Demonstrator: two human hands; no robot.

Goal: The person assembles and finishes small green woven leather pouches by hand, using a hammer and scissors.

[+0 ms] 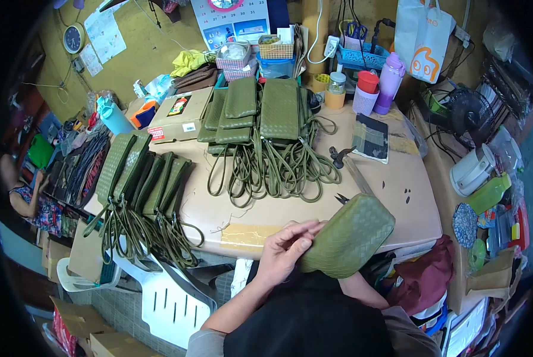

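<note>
An olive-green pouch [354, 235] with a woven pattern is held up, tilted, over the table's front edge. My right hand is hidden behind or inside the pouch; only the wrist and forearm [362, 290] show below it, and the pouch rests on that hand. At the pouch's left edge is my left hand [287, 247], its fingers stretched out and the thumb apart from them, tips beside or touching the pouch. Just beyond lie a hammer [353, 169] and the dark tips of a tool [341, 199], partly hidden by the pouch.
Stacked green pouches [280, 110] with tangled straps lie at the table's back; more pouches [150, 184] stand at left. A cardboard box [180, 113], a dark notebook [371, 138] and a purple bottle [390, 83] are around. A white chair [174, 297] stands at front left. Another person [34, 202] is far left.
</note>
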